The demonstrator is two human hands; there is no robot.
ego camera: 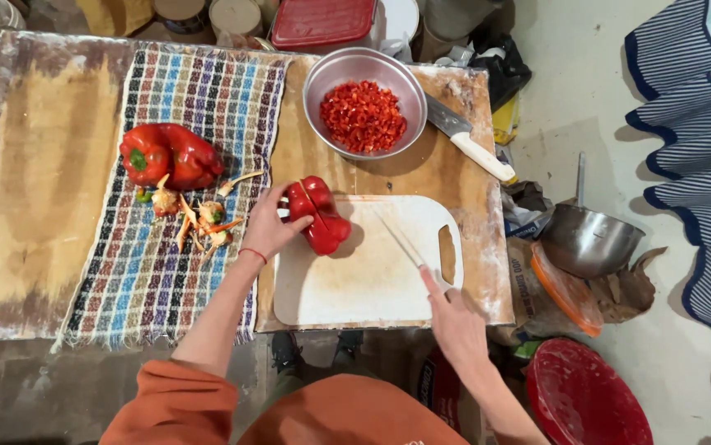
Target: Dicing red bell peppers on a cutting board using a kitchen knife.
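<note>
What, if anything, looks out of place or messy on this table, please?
Mostly tidy. Pepper cores and scraps lie loose on the striped cloth beside whole peppers. A spare knife hangs over the table's right edge behind the bowl.

Single head-worn view, looking almost straight down from above onto a worn wooden table (pixel 42 181). Facing forward and downward, far edge of the table toward the top of the frame, wearer's orange sleeves along the bottom edge. Close enough to fill most of the frame with the tabletop, white cutting board (pixel 355 280) near the centre, left hand (pixel 269 227) and right hand (pixel 454 317) reaching in from below. Floor visible along the right side, with a metal pot (pixel 590 239) down there. No second view for overlap.
</note>
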